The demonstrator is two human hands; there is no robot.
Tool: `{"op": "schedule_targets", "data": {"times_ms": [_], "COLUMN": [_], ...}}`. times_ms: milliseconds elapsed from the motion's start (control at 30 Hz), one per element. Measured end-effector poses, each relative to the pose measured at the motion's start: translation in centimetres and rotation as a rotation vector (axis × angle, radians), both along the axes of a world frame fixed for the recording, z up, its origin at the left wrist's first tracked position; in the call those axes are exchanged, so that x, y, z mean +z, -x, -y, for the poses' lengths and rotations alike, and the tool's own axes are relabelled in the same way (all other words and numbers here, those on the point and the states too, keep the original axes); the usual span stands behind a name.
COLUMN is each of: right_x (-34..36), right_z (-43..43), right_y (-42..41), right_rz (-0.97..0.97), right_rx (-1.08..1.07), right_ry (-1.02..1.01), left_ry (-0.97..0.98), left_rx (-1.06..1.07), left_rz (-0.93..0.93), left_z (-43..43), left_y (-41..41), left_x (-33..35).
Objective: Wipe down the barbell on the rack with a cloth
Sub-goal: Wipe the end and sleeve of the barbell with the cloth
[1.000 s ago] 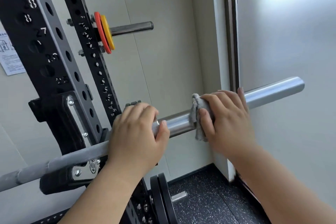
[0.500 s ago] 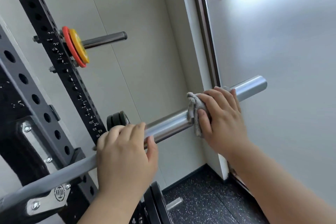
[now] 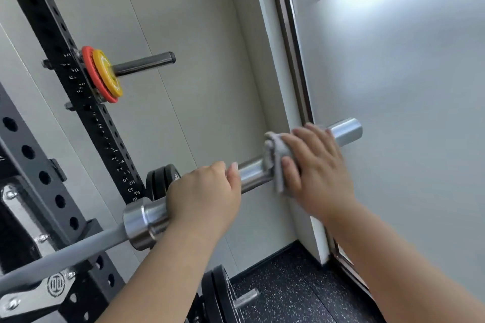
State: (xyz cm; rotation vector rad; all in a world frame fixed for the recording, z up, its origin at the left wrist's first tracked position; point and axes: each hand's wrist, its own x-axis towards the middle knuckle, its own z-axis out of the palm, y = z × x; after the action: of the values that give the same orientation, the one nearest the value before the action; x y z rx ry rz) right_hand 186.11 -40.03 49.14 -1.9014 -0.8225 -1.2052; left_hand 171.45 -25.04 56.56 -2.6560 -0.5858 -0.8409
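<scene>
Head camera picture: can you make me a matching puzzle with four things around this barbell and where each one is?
1 grey cloth
2 left hand
3 red and yellow round weight plates
4 shiny steel barbell tip

A on a peg high on the black rack
B gripping the bar beside its collar
C bare, beyond the right hand
D bunched on the bar under the right hand

Pairs: 1-D, 2-B, 3-A, 4-C
</scene>
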Motion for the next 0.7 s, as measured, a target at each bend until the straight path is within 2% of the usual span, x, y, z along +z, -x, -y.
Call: {"op": "schedule_targets", "data": {"times_ms": [67,133,300,433,567,633,700], "right_x": [0.2,0.4,-0.9,-0.5,0.3,0.6,0.7], "right_z": [1.4,1.0,-3.0,-0.5,2.8,2.9,1.7], "right_y": [-1.4,-0.9,4.3,1.0,-3.7,-4.2,-3.3], "right_rz": [-0.104,-0.151,0.048,0.149,0.008,-0.127,-0.173], "right_rx": [-0.050,-0.050,0.126,0.096,-0.047,-0.082,-0.094], "right_ry": [-0.098,-0.112,0.066,0.132,-0.051,-0.133,-0.157], "left_ry": [-0.040,-0.077,-0.189,-0.186,-0.152,-0.177,-0.182], "left_rx": [0.027,0.028,-0.054,-0.063,-0.061,-0.104,-0.161], "left_rz": [0.012,0.042,0.192,0.260,0.238,0.224,0.188], "left_z": [0.3,0.5,0.1,0.2,0.9,0.7,0.7], "left_y": [-0.5,-0.7,-0.6,-0.3,-0.2,-0.5,-1.3], "left_x": [-0.4,-0.8,-3.3,-4.6,-4.7,-3.6,-1.5]}}
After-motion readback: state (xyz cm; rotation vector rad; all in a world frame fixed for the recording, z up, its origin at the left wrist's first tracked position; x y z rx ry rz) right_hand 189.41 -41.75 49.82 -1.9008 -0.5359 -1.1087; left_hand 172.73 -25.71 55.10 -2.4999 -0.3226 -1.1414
